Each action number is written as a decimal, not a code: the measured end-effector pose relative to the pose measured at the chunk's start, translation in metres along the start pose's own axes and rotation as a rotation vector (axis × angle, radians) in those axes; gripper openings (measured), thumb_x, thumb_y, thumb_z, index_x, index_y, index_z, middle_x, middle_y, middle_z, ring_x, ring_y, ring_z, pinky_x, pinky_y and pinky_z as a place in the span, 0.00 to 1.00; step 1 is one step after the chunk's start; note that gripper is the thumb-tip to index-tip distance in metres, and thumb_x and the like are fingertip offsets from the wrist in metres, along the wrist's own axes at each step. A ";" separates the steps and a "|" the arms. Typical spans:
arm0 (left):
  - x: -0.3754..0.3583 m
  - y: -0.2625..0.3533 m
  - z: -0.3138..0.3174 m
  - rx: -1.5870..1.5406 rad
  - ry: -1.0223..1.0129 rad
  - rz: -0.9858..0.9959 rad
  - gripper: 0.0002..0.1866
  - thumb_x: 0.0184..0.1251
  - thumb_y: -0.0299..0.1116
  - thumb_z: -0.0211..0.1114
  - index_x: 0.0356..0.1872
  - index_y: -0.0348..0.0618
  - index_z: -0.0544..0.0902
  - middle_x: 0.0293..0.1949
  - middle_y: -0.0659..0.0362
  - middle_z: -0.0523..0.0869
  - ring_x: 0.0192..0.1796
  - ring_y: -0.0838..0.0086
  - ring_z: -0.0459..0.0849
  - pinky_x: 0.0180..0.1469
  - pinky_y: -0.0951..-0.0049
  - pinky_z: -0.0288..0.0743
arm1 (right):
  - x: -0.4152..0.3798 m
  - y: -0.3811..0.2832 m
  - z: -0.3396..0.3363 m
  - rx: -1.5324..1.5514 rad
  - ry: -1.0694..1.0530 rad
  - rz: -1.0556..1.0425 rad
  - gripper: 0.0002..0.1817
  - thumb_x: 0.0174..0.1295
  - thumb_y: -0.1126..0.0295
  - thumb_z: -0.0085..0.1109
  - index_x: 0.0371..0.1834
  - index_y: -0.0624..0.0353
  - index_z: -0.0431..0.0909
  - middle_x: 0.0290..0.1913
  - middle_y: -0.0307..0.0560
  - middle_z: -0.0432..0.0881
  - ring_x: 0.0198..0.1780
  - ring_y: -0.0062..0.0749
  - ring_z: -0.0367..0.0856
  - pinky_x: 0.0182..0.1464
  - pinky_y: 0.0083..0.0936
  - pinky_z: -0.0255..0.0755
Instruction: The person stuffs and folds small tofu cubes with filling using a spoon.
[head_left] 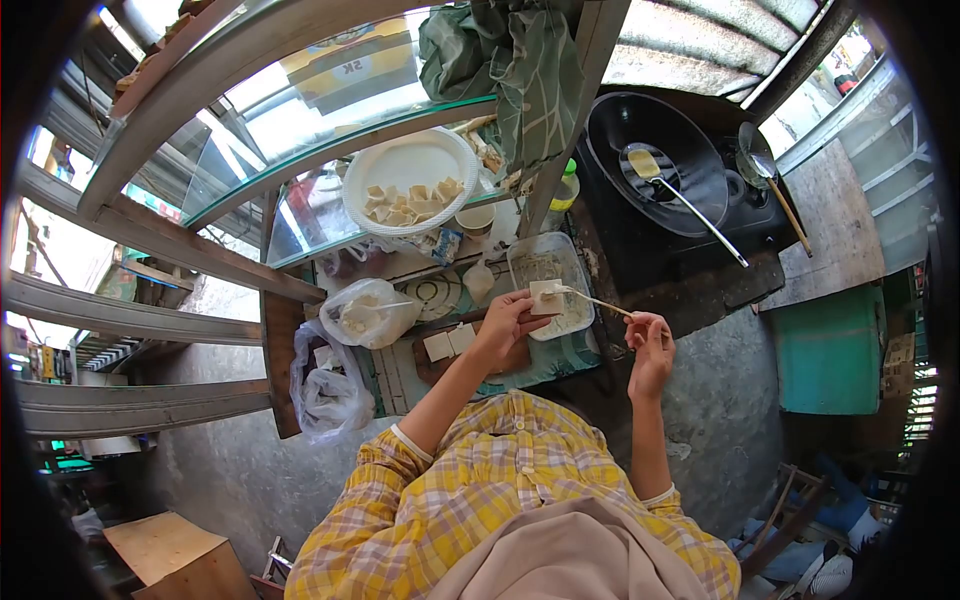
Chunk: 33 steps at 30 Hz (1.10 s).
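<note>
- Pale, soft-looking tofu block [546,297] sits pinched in the fingertips of the left hand [505,325], held just above the near end of the clear plastic tray [575,262]
- Thin wooden stick [598,301] runs from the block out toward 4 o'clock, where the right hand [650,345] pinches its far end between thumb and fingers; its tip touches or enters the block's side, though which one I cannot tell
- The block looks light, wet and crumbly by my judgement; it likely breaks if squeezed, so a loose hold across its flat faces, as the left fingers have it, suits it better than a hold on the corners
- At 8 o'clock of the left hand, two more white squares [449,343] lie on a dark board [432,366], just beside the wrist
- Farther at 9 o'clock, a plastic bag [372,312] holds pale pieces; another bag [325,385] hangs lower
- At 11 o'clock, a white plate [452,152] carries cut cubes on the glass shelf [300,110]
- At 1 o'clock, a black wok [655,160] holds a ladle [660,178]; a second spoon [775,185] rests to its right
</note>
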<state>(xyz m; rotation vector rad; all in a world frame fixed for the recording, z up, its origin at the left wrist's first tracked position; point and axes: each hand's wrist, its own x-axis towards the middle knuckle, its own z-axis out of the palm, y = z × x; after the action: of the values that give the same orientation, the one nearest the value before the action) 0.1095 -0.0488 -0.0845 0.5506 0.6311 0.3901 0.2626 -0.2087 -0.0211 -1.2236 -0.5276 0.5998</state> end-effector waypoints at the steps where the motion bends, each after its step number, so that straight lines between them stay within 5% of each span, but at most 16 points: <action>1: 0.000 0.000 -0.001 -0.002 -0.005 -0.005 0.17 0.69 0.25 0.46 0.55 0.27 0.69 0.49 0.47 0.79 0.49 0.63 0.82 0.48 0.71 0.80 | 0.000 -0.001 0.000 0.022 0.003 0.000 0.17 0.69 0.59 0.43 0.36 0.63 0.76 0.36 0.43 0.79 0.30 0.16 0.68 0.33 0.13 0.59; 20: -0.001 0.000 -0.001 -0.010 -0.011 0.008 0.17 0.69 0.25 0.45 0.55 0.29 0.70 0.48 0.50 0.80 0.47 0.66 0.82 0.48 0.73 0.80 | 0.000 0.003 0.000 0.065 0.030 0.063 0.17 0.69 0.59 0.44 0.38 0.62 0.76 0.35 0.44 0.79 0.30 0.19 0.69 0.32 0.15 0.60; 33: -0.004 0.004 0.002 -0.036 0.001 0.096 0.17 0.69 0.27 0.47 0.56 0.30 0.69 0.49 0.51 0.79 0.46 0.68 0.82 0.48 0.73 0.81 | 0.005 0.005 -0.009 0.437 0.188 0.269 0.18 0.68 0.55 0.44 0.40 0.59 0.75 0.35 0.42 0.79 0.28 0.20 0.69 0.30 0.18 0.61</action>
<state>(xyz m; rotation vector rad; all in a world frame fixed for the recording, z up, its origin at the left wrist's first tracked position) 0.1068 -0.0483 -0.0787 0.5479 0.5994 0.4908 0.2711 -0.2106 -0.0279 -0.9245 -0.0629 0.7716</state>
